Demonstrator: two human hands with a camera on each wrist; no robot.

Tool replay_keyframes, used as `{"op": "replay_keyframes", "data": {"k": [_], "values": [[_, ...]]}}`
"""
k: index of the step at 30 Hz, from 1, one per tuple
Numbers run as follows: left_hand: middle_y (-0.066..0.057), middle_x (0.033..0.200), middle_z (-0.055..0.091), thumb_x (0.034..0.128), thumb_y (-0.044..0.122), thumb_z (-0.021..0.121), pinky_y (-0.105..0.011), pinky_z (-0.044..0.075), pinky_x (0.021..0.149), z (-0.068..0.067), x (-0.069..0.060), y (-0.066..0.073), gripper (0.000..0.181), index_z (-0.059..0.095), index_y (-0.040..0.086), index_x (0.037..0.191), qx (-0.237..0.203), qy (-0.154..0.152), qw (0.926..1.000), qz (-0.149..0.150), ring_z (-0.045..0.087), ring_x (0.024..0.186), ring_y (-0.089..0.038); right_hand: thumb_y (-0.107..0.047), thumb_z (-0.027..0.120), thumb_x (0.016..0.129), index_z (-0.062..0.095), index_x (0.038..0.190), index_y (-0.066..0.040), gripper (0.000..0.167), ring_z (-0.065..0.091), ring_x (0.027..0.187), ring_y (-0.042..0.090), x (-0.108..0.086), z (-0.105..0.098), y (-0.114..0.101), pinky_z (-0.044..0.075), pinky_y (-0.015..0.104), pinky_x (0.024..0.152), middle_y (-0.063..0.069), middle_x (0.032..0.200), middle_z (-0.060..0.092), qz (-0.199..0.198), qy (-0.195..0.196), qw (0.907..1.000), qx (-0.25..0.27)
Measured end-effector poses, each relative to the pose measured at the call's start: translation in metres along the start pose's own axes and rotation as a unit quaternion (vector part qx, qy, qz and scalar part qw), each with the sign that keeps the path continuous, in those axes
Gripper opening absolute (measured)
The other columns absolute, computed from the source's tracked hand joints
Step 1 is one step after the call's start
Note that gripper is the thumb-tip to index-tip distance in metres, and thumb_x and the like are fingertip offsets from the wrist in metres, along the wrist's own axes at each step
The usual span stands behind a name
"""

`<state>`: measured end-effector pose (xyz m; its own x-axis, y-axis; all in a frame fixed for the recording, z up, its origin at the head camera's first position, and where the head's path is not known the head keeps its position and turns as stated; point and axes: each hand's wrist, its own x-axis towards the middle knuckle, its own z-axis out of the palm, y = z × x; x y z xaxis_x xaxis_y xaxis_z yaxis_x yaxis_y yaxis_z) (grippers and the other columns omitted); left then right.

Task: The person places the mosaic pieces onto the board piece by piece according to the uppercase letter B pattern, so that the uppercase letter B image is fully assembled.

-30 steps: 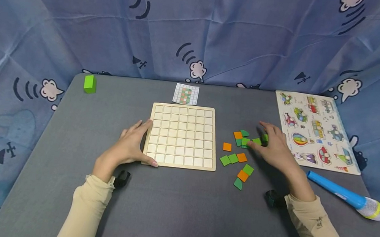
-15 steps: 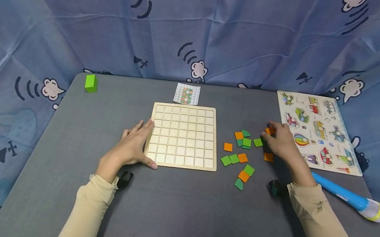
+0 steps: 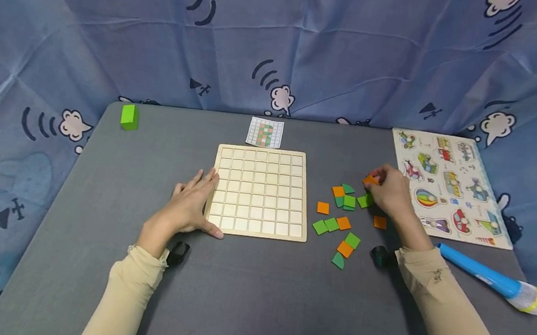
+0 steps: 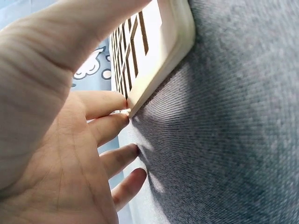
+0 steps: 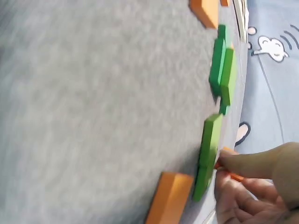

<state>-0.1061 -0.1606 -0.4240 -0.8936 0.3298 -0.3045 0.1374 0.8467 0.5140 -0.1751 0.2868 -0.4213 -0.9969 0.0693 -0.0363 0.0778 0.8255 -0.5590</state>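
A wooden grid board lies flat on the table. My left hand rests at its left side, fingertips touching the left edge and thumb along the near edge; the left wrist view shows these fingers fairly straight. My right hand pinches an orange tile between thumb and fingers, beyond a pair of green tiles. Near that hand lies another orange tile. More orange, green and dark green tiles are spread right of the board, some overlapping.
A small card with a coloured grid pattern lies behind the board. At the far left stands a green block. A picture puzzle board and a blue toy microphone lie on the right. Patterned blue cloth hangs behind the table.
My right hand moved away from me to the scattered tiles' far right, uncovering an orange tile, then shifted slightly left with an orange tile pinched. My left hand stays on the board.
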Motion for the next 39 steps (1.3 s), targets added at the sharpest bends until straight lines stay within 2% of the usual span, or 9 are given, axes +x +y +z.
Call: {"op": "replay_keyframes", "data": {"k": [4,7,12,16,18,21,30,34,39], "values": [[-0.009,0.18,0.004,0.0623,0.041,0.103,-0.067,0.017,0.121,0.0,-0.001,0.0,0.143,0.016,0.005,0.17,-0.002,0.002,1.0,0.0,0.001,0.167,-0.04,-0.003,0.076,0.096,0.067,0.111,0.008,0.021,0.059,0.083,0.028,0.0,0.008,-0.016,0.042,0.022,0.067,0.024,0.099,0.065,-0.026,0.031,0.9986,0.034],[-0.009,0.18,0.005,0.0619,0.041,0.103,-0.066,0.018,0.121,0.0,-0.001,0.0,0.144,0.016,0.005,0.17,-0.004,0.001,1.0,0.001,0.001,0.167,-0.04,-0.005,0.073,0.099,0.074,0.111,0.005,0.016,0.063,0.084,0.028,0.001,0.017,-0.03,0.042,0.018,0.066,0.024,0.101,0.071,-0.054,0.02,0.9967,0.057],[-0.01,0.18,0.005,0.0619,0.042,0.103,-0.066,0.019,0.12,0.0,-0.002,0.0,0.144,0.016,0.005,0.17,-0.006,0.002,1.0,0.004,0.002,0.167,-0.04,-0.008,0.071,0.102,0.08,0.117,-0.002,0.019,0.071,0.098,0.033,0.0,0.037,-0.058,0.051,0.024,0.077,0.021,0.114,0.078,-0.083,-0.038,0.99,0.108],[-0.01,0.18,0.005,0.0627,0.043,0.103,-0.066,0.02,0.12,0.002,-0.002,-0.001,0.144,0.015,0.005,0.17,0.0,0.003,1.0,0.004,0.002,0.167,-0.041,-0.011,0.073,0.101,0.081,0.121,-0.005,0.022,0.072,0.109,0.033,-0.003,0.054,-0.086,0.055,0.035,0.088,0.019,0.122,0.078,-0.074,-0.078,0.9816,0.158],[-0.01,0.18,0.005,0.0629,0.043,0.103,-0.066,0.02,0.12,0.002,-0.002,-0.001,0.144,0.015,0.005,0.17,0.003,0.003,1.0,0.003,0.002,0.167,-0.04,-0.011,0.073,0.101,0.081,0.122,-0.006,0.023,0.072,0.111,0.033,-0.004,0.065,-0.1,0.056,0.038,0.088,0.018,0.123,0.077,-0.065,-0.091,0.9782,0.175],[-0.009,0.18,0.005,0.0629,0.043,0.103,-0.065,0.02,0.12,0.002,-0.002,-0.001,0.143,0.016,0.005,0.17,0.002,0.004,1.0,0.002,0.002,0.167,-0.04,-0.01,0.074,0.1,0.079,0.122,-0.005,0.024,0.073,0.106,0.031,-0.004,0.081,-0.118,0.057,0.037,0.086,0.018,0.12,0.078,-0.061,-0.104,0.975,0.187],[-0.01,0.18,0.004,0.0638,0.043,0.102,-0.064,0.02,0.119,0.003,0.0,-0.002,0.143,0.015,0.006,0.171,0.008,-0.004,1.0,-0.004,0.001,0.167,-0.04,-0.004,0.078,0.095,0.077,0.101,0.0,0.007,0.07,0.083,0.019,0.002,0.12,-0.161,0.053,0.023,0.073,0.015,0.096,0.076,-0.073,-0.112,0.966,0.221],[-0.01,0.18,0.004,0.0636,0.043,0.102,-0.063,0.02,0.12,0.001,0.001,0.0,0.143,0.015,0.006,0.17,0.008,-0.006,0.9999,-0.005,0.001,0.167,-0.039,-0.002,0.078,0.094,0.077,0.093,-0.003,0.002,0.065,0.075,0.015,0.005,0.13,-0.171,0.05,0.021,0.068,0.013,0.089,0.074,-0.069,-0.087,0.9685,0.223],[-0.01,0.18,0.004,0.0631,0.044,0.102,-0.063,0.021,0.119,0.001,0.001,0.0,0.144,0.014,0.006,0.171,0.006,-0.007,0.9999,-0.007,0.001,0.167,-0.039,-0.005,0.079,0.095,0.078,0.091,-0.004,0.004,0.063,0.075,0.018,0.011,0.135,-0.178,0.047,0.026,0.072,0.013,0.087,0.074,-0.074,-0.073,0.9752,0.195]]}}
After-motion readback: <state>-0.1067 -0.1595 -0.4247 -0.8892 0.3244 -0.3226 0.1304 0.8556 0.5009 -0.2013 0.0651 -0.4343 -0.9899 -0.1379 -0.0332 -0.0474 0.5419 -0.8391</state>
